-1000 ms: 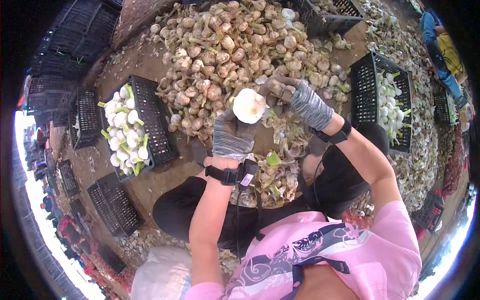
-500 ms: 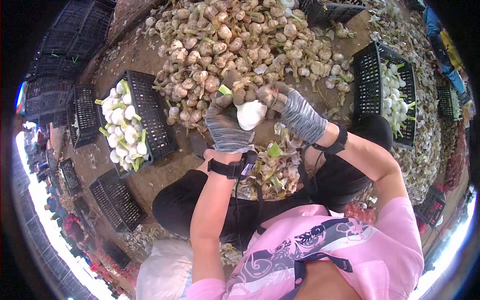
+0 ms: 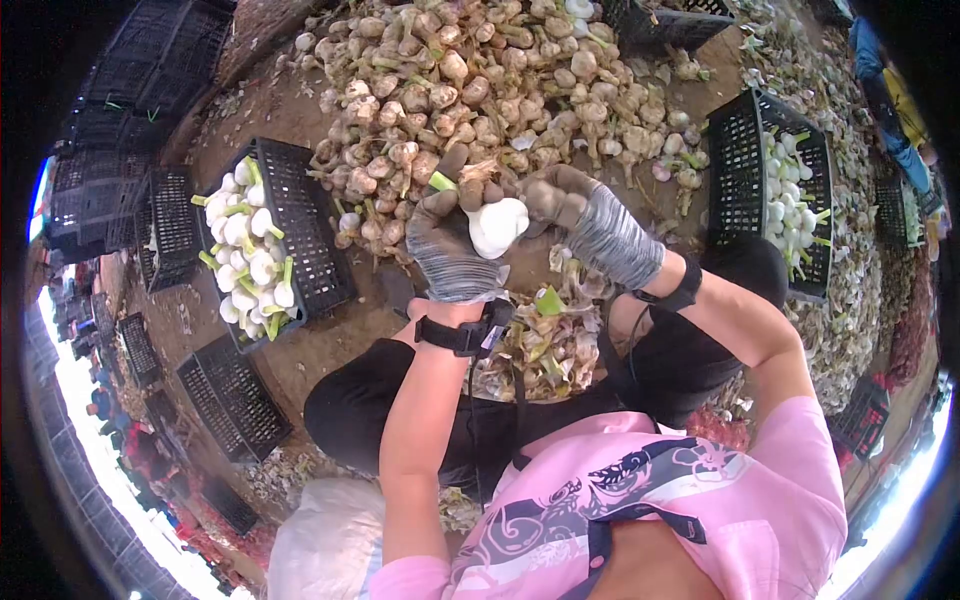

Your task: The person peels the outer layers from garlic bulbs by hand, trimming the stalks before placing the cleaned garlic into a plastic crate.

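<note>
A peeled white garlic bulb (image 3: 498, 230) with a short green stem (image 3: 441, 181) sits in my gloved left hand (image 3: 445, 240), whose fingers are closed around its left and upper side. Brown, loose outer skin (image 3: 478, 180) shows at the top of the bulb. Just to its right, my gloved right hand (image 3: 598, 222) has curled, pinched-together fingers close to the bulb. Whether those fingertips touch the bulb or hold a bit of skin is hidden. Both gloves are grey-striped with dark, dirty fingers.
Beyond my hands lies a big heap of unpeeled garlic (image 3: 450, 90). Black crates of peeled bulbs stand at left (image 3: 310, 240) and right (image 3: 735, 170). Peeled skins (image 3: 550, 350) lie between my legs. Another black crate (image 3: 235, 400) and a white sack (image 3: 325, 545) are at lower left.
My right hand has shifted slightly right, off the bulb's top. The bulb has turned a little in my left hand, and its white surface looks smoother.
</note>
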Demonstrator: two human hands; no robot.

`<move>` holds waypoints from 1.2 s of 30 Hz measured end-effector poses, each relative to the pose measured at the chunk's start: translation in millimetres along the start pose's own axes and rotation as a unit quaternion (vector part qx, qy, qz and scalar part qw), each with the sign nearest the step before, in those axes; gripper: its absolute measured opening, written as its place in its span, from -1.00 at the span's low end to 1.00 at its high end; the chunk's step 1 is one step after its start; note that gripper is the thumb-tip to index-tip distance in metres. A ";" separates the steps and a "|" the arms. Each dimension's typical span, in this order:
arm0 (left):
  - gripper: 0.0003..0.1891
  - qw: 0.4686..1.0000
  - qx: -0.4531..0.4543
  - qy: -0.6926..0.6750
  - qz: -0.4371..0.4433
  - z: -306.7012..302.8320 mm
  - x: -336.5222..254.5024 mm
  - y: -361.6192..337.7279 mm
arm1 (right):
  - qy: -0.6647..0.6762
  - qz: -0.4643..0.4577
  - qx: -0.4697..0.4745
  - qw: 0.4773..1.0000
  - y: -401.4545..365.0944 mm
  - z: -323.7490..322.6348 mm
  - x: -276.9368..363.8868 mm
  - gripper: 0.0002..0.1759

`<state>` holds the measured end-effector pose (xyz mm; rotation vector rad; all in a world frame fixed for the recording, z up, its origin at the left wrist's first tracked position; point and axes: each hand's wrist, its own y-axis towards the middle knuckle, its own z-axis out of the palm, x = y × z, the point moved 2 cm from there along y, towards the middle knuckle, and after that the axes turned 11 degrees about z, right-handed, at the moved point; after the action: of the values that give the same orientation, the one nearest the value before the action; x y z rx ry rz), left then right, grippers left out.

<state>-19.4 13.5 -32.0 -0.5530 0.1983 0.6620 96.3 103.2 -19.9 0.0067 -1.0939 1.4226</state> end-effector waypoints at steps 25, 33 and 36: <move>-0.68 0.982 -0.159 0.098 -0.021 -55.2 7.0 27.5 | -0.452 -0.193 -0.019 0.870 9.4 3.9 -10.7 -0.73; -0.74 0.980 -0.191 -0.010 -0.047 -57.5 -5.1 38.8 | -0.673 0.028 0.121 0.729 37.9 -50.7 -51.0 -0.71; -0.70 0.973 -0.157 -0.087 -0.146 -47.0 0.6 35.3 | -0.834 -0.042 -0.133 0.534 71.2 -100.1 0.5 -0.85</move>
<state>-41.2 11.3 -86.5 -0.8058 -0.1550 0.4517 100.1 179.6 -116.0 1.4674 -2.7593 0.7691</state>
